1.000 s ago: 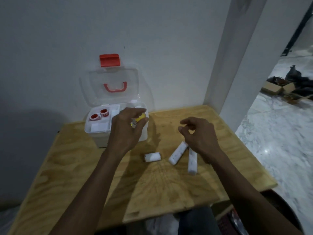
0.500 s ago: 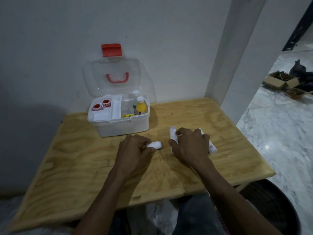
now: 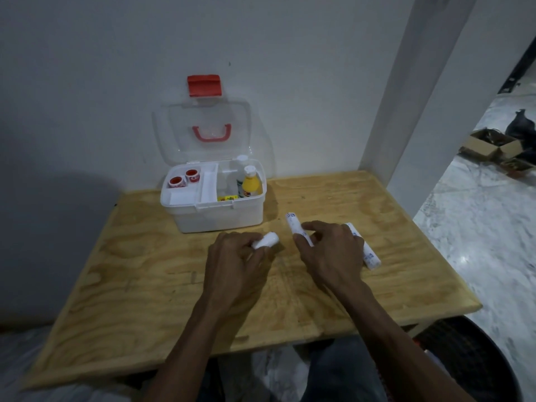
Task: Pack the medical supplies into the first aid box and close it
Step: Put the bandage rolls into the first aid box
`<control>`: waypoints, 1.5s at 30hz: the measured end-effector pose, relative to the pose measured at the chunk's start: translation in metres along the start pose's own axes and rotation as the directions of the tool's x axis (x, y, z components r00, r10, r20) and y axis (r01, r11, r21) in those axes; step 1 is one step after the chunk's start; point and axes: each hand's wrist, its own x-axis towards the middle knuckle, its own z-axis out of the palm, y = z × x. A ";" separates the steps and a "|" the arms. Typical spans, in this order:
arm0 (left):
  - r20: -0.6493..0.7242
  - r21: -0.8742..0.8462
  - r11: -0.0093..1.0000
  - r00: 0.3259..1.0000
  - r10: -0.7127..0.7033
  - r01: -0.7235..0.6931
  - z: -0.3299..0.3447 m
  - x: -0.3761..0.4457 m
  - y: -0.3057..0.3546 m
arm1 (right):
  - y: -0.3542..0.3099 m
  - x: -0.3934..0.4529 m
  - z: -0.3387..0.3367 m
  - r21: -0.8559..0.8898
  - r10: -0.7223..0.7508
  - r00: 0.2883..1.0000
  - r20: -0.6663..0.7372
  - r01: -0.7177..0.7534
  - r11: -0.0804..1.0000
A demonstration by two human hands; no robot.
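While the left hand [image 3: 235,265] closes on a small white roll [image 3: 265,240] near the open box [image 3: 214,210], the right hand [image 3: 330,250] loosely pinches one tube [image 3: 295,227] (another [image 3: 367,252] could roll away).

White first aid box [image 3: 220,217] with red latch [image 3: 204,85], yellow bottle [image 3: 251,185], pale wood-grain table [image 3: 145,274].
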 end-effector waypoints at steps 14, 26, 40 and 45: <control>-0.312 0.120 0.975 0.940 -0.139 0.184 -0.107 0.060 -0.038 | -0.134 0.042 0.026 0.322 -0.118 0.992 -0.042 0.126 0.938; -0.099 0.351 0.931 0.993 -0.066 0.097 -0.121 0.105 -0.075 | -0.182 0.078 0.085 0.181 -0.087 0.996 0.007 0.084 0.980; -0.013 0.427 0.892 0.988 -0.155 0.145 -0.117 0.116 -0.081 | -0.173 0.082 0.099 0.062 -0.164 0.986 0.017 0.163 0.985; -0.009 0.421 0.896 0.989 -0.150 0.140 -0.119 0.115 -0.076 | -0.171 0.083 0.098 0.076 -0.187 0.982 0.024 0.184 0.980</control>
